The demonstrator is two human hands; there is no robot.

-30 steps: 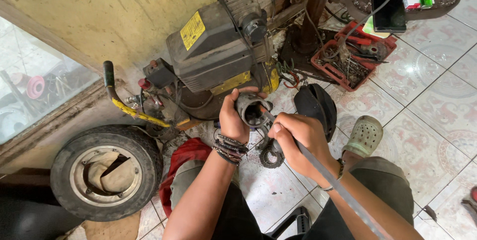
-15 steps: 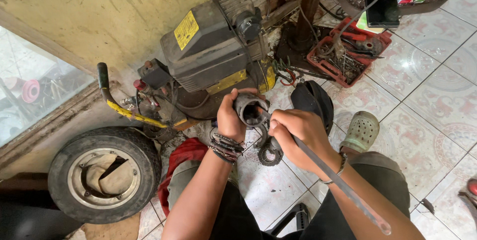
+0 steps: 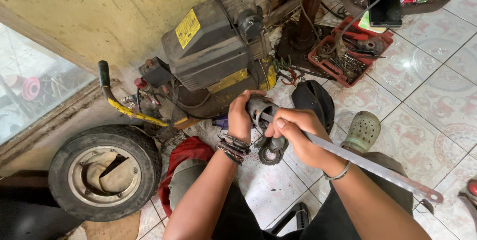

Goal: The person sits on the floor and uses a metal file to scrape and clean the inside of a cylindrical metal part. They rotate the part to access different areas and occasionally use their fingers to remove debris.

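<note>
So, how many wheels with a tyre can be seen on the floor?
1. The wheel lies flat at lower left, below the window and left of the red cloth. Others may be hidden behind the compressor.

- We count two hands: one left hand [image 3: 242, 118] and one right hand [image 3: 297, 135].
- We count one grey metal part [image 3: 259, 110] (gripped by the left hand) and one flat metal blade [image 3: 367, 165].
- We count one toothed gear [image 3: 271, 154].
- We count one air compressor [image 3: 213, 51].
- We count one small wheel [image 3: 102, 173] with its tyre.
- We count one red tray [image 3: 348, 53] of loose hardware (contents too small to count).
- We count one phone [image 3: 384, 1].
- We count one green clog [image 3: 362, 131].
- We count one red cloth [image 3: 181, 158].
</note>
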